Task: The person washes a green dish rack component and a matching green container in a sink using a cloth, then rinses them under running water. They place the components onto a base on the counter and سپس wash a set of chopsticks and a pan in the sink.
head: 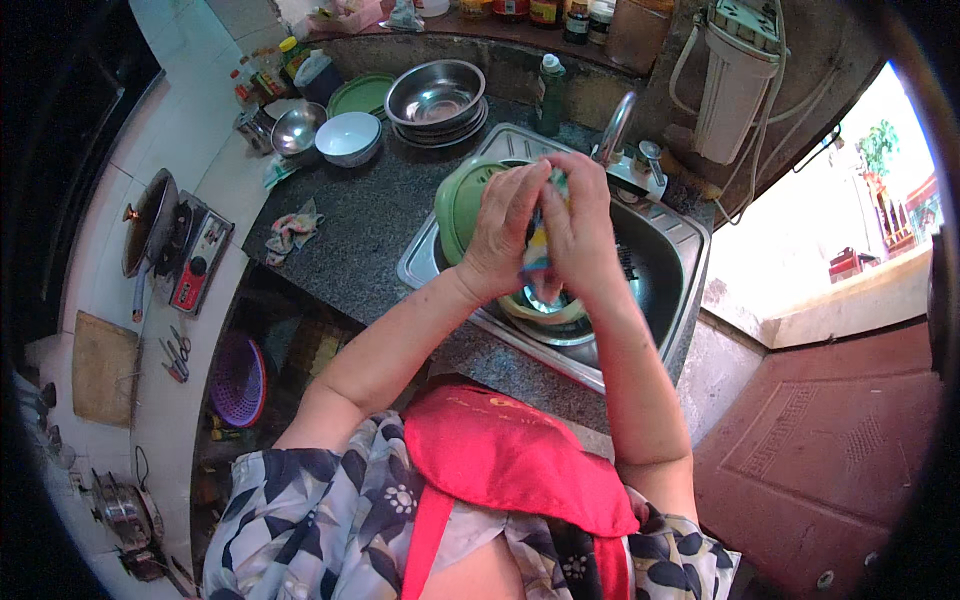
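Above the stainless steel sink (664,251), my left hand (504,232) and my right hand (576,225) are close together with fingers raised. Between them is a multicoloured item (538,247), partly hidden by the fingers; its kind is unclear, perhaps a cloth or a packet. Left of my left hand, a green plastic basin or lid (463,206) leans in the sink. Below the hands sit a yellowish bowl (559,313) and some shiny metal ware, partly covered by my hands. The chrome faucet (616,127) stands behind the sink.
Steel bowls (436,94), white bowls (349,137) and a green plate (360,95) stand on the granite counter at the back. A green bottle (550,94) is behind the sink. A crumpled cloth (294,231) lies on the left. Farther left is a portable stove (201,259) beside a wok (152,225).
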Motion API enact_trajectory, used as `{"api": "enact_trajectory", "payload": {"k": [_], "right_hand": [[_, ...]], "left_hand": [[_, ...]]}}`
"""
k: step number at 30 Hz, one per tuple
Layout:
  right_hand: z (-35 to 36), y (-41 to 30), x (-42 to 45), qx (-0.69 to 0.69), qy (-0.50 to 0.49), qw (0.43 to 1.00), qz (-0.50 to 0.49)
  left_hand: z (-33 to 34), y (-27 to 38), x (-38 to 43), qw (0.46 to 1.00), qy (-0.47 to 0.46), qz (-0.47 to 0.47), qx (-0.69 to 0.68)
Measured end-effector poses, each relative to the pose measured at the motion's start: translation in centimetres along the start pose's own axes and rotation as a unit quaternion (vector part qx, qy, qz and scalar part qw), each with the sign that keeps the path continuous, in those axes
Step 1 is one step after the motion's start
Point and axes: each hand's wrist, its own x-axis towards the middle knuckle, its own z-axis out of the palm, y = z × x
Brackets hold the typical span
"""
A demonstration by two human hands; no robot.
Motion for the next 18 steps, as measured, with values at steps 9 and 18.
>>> {"api": "enact_trajectory", "payload": {"k": [9,18], "right_hand": [[2.3,-0.1,-1.1,-0.009,-0.019,0.999,0.047],[3.7,5.1,-7.2,0.095,0.07,0.941,0.318]], "left_hand": [[-2.4,-4.1,1.9,0.991,0.084,-0.105,-0.011],[-6.8,-9.1,2.0,0.898,0.219,-0.309,-0.225]]}}
